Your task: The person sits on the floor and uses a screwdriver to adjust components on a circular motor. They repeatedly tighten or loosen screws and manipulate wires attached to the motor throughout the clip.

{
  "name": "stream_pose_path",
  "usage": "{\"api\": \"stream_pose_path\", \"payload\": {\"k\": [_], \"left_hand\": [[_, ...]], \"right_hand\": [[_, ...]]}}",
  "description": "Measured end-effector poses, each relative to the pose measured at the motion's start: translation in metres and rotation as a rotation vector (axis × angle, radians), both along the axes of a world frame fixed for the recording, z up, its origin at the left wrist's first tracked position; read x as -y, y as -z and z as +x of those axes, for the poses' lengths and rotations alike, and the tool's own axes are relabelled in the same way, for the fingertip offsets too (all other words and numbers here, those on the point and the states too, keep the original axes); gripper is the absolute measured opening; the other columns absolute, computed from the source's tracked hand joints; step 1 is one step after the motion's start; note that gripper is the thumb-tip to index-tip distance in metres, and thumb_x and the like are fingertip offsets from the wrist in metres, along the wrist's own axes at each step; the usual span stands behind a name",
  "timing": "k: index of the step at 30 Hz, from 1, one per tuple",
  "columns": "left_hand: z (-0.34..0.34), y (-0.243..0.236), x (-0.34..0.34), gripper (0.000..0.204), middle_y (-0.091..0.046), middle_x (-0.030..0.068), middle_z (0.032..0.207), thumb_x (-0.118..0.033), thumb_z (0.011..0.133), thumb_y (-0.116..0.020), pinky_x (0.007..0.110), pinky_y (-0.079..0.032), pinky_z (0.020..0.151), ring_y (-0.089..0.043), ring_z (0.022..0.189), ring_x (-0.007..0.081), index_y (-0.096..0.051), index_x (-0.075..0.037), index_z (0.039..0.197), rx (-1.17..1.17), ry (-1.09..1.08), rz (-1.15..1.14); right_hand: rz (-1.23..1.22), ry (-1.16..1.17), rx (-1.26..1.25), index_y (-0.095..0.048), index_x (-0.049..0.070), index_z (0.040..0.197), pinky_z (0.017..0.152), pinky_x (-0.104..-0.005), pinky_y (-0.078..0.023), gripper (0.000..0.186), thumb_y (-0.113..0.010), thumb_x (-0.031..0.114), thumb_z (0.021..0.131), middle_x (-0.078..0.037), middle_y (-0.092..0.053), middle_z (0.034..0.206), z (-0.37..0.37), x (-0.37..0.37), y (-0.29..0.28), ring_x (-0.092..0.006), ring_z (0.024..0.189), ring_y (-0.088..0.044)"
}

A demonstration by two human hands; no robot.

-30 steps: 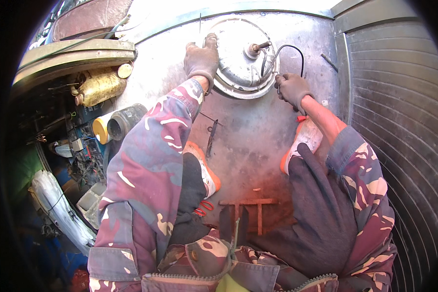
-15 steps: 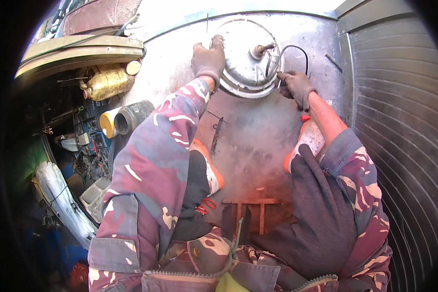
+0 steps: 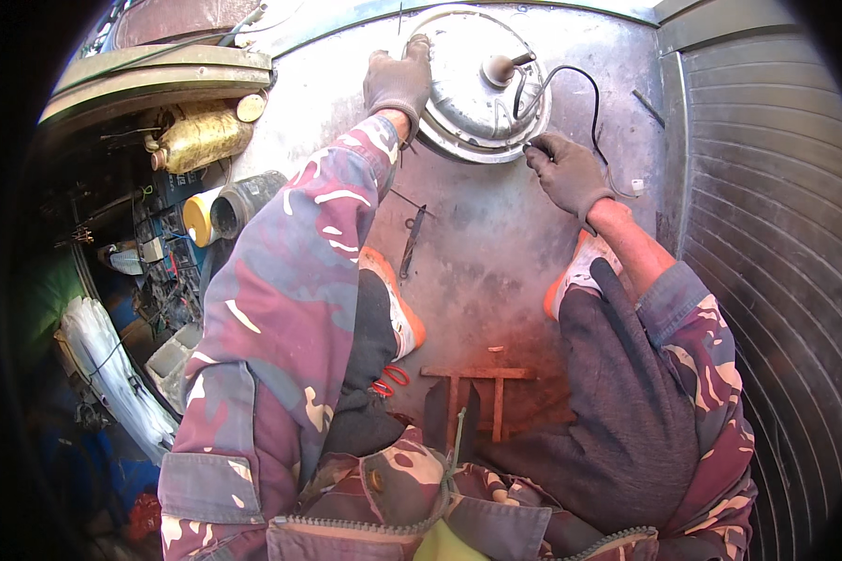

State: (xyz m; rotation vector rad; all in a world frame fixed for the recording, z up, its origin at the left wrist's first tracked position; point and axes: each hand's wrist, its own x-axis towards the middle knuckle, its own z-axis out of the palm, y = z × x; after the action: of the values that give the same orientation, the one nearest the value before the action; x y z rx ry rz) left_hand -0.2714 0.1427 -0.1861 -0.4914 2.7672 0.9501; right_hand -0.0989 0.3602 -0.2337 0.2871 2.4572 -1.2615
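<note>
A round, silvery metal housing (image 3: 468,84) with a domed top lies on the metal floor at the top of the view. From its middle rises a stubby shaft (image 3: 499,69), and a black cable (image 3: 585,75) loops out to the right. My left hand (image 3: 398,82), in a grey glove, grips the housing's left rim with its fingertips partly hidden. At the lower right rim is my right hand (image 3: 563,173), gloved too, its fingers pinched together. What sits between those fingertips is too small to make out.
A dark pointed tool (image 3: 413,241) lies between my feet and the housing. Red-handled scissors (image 3: 391,381) and a rusty metal frame (image 3: 478,374) are nearer me. To the left are a yellowish plastic bottle (image 3: 206,136) and a dark jar (image 3: 243,206); a ribbed metal shutter (image 3: 767,178) stands right.
My right hand has turned, and the thin light piece seen at its fingers no longer shows. The cable's end now shows right of that hand. My left hand stays on the rim.
</note>
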Motion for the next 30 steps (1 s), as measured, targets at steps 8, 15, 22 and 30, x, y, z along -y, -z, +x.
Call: {"api": "stream_pose_path", "payload": {"k": [8, 15, 22, 30], "left_hand": [[0.000, -0.001, -0.001, 0.086, -0.062, 0.0372, 0.136, -0.060, 0.095, -0.064, 0.048, -0.047, 0.113, -0.061, 0.131, 0.0475, -0.053, 0.012, 0.142, -0.005, 0.000, -0.006], [0.001, -0.006, 0.000, 0.098, -0.056, 0.0395, 0.141, -0.068, 0.099, -0.057, 0.045, -0.046, 0.115, -0.058, 0.135, 0.0470, -0.046, 0.018, 0.146, 0.039, 0.036, 0.006], [-0.001, -0.001, 0.000, 0.088, -0.060, 0.0366, 0.140, -0.061, 0.096, -0.064, 0.048, -0.046, 0.115, -0.058, 0.135, 0.0463, -0.051, 0.011, 0.145, 0.002, 0.005, -0.005], [-0.001, -0.002, -0.001, 0.087, -0.059, 0.0368, 0.141, -0.060, 0.096, -0.064, 0.048, -0.045, 0.115, -0.058, 0.135, 0.0460, -0.051, 0.011, 0.146, 0.008, 0.003, -0.013]], "right_hand": [[0.085, -0.119, -0.089, -0.074, 0.010, 0.120, 0.093, -0.0492, -0.054, 0.031, -0.062, 0.032, 0.102, -0.019, -0.076, 0.110, -0.006, 0.005, -0.003, -0.0393, 0.107, -0.071], [0.123, -0.166, -0.239, -0.075, 0.011, 0.118, 0.091, -0.0485, -0.056, 0.025, -0.063, 0.026, 0.101, -0.017, -0.074, 0.116, -0.011, 0.002, -0.001, -0.0388, 0.104, -0.072], [0.250, -0.364, -0.354, -0.074, 0.013, 0.118, 0.087, -0.0491, -0.058, 0.023, -0.063, 0.021, 0.101, -0.014, -0.074, 0.107, -0.023, -0.013, 0.003, -0.0375, 0.100, -0.072], [0.156, -0.240, -0.235, -0.074, 0.014, 0.121, 0.092, -0.0459, -0.058, 0.026, -0.063, 0.026, 0.101, -0.012, -0.075, 0.117, -0.017, -0.008, 0.001, -0.0353, 0.106, -0.072]]}}
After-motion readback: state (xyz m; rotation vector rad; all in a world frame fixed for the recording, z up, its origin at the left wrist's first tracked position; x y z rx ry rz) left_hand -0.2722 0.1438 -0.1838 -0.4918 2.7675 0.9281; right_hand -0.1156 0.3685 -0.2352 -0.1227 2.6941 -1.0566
